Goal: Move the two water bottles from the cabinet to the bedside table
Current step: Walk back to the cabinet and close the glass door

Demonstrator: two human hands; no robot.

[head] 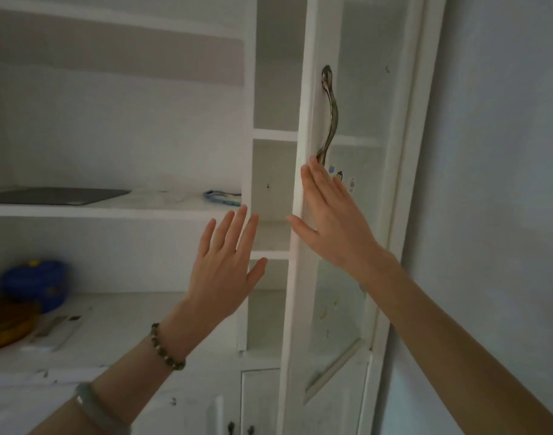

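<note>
Both arms raised, left hand (228,262) and right hand (331,221) flat, fingers spread.

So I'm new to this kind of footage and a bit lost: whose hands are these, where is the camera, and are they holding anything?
The camera is worn on a person's head and looks forward and down, so you see their own two arms reaching out. The left hand, with a bead bracelet on the wrist, is open in the air with fingers spread and holds nothing. The right hand lies flat against the edge of a white cabinet door that stands ajar, just below its metal handle; it grips nothing either. The narrow shelves behind the door look bare. To the left, open shelves carry a dark flat mat, a blue round container and a brown dish. No water bottles are in view.
</note>
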